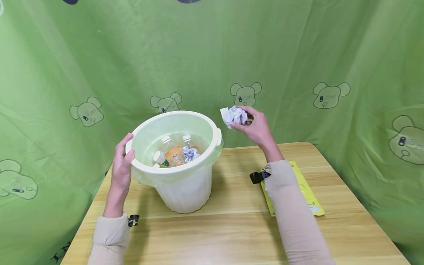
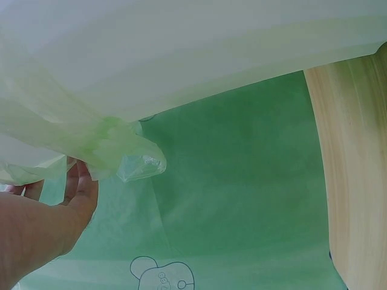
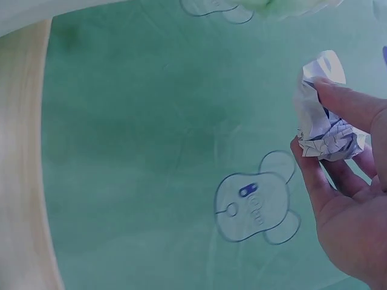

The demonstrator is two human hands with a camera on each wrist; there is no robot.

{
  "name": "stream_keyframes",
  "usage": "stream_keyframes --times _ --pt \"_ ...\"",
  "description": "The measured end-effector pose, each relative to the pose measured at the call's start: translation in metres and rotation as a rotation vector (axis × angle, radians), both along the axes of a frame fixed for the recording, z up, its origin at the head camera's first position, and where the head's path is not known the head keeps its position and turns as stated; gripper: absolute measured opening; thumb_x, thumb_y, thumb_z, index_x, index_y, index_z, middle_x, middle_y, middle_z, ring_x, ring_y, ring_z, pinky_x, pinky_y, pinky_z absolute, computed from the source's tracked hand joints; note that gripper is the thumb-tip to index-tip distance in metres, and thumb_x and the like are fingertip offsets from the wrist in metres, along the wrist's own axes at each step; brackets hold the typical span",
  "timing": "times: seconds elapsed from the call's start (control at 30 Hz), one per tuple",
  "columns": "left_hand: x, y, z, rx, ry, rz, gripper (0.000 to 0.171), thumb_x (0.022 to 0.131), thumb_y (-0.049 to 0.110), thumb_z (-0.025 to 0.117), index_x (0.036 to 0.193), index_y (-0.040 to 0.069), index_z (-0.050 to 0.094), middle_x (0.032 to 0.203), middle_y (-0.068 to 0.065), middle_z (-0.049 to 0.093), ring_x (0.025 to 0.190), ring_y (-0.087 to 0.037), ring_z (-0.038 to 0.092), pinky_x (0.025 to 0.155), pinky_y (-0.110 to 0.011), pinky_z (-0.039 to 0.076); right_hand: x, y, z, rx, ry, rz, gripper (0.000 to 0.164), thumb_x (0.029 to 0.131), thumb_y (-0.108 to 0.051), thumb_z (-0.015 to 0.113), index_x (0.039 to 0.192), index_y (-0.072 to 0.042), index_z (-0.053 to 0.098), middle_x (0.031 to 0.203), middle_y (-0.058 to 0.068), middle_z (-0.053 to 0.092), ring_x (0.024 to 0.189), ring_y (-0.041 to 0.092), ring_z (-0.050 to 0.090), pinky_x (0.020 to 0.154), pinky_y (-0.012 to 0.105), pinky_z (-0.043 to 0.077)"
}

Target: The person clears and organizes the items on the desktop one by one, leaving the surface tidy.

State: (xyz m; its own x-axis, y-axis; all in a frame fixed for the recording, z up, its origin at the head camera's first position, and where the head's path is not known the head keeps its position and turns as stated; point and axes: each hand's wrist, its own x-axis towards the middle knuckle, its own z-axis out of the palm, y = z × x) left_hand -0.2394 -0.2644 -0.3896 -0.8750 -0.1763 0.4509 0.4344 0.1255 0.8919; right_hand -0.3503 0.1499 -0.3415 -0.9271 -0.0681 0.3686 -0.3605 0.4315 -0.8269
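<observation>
A white trash bin (image 1: 185, 191) with a thin pale-green liner (image 2: 91, 136) folded over its rim leans on the wooden table, its mouth tilted toward me. My left hand (image 1: 122, 165) grips the rim at the left, thumb over the edge and fingers outside. Inside the bin lie several white-capped bottles (image 1: 160, 158), an orange pouch (image 1: 175, 156) and a crumpled paper ball (image 1: 190, 154). Right of the rim, in the air, my right hand (image 1: 257, 125) pinches another crumpled paper ball (image 3: 323, 118) between thumb and fingers. That ball is apart from the bin.
A flat yellow packet (image 1: 306, 189) lies on the table (image 1: 232, 235) at the right, partly under my right forearm. Green curtain (image 1: 205, 66) printed with bear heads hangs close behind and on both sides of the table.
</observation>
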Motion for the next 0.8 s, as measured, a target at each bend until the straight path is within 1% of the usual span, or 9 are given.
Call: stream_keyframes --times 0.2,0.47,0.8 --pt "0.000 0.000 0.001 -0.001 -0.009 0.004 0.059 0.099 0.027 0.051 0.156 0.015 0.044 0.166 0.004 0.032 0.152 -0.018 0.028 0.126 -0.040 0.032 0.008 -0.010 0.014 -0.008 0.028 0.024 0.070 0.083 -0.016 0.087 0.147 -0.020 0.058 0.141 0.016 0.059 0.120 0.031 0.059 0.103 0.043 0.057" --pt "0.000 0.001 0.001 -0.001 -0.010 0.007 0.058 0.099 0.027 0.050 0.156 0.015 0.044 0.166 0.004 0.032 0.151 -0.018 0.029 0.125 -0.039 0.033 0.022 -0.029 0.033 -0.022 0.069 0.083 0.071 0.081 -0.016 0.089 0.145 -0.019 0.059 0.139 0.013 0.061 0.117 0.028 0.063 0.101 0.039 0.058" --pt "0.000 0.000 0.002 0.006 -0.003 0.003 0.059 0.098 0.026 0.051 0.156 0.014 0.044 0.166 0.003 0.032 0.151 -0.020 0.030 0.125 -0.040 0.033 0.038 -0.060 0.045 0.014 0.166 0.159 0.070 0.079 -0.010 0.089 0.143 -0.011 0.061 0.138 0.014 0.064 0.112 0.029 0.066 0.098 0.040 0.059"
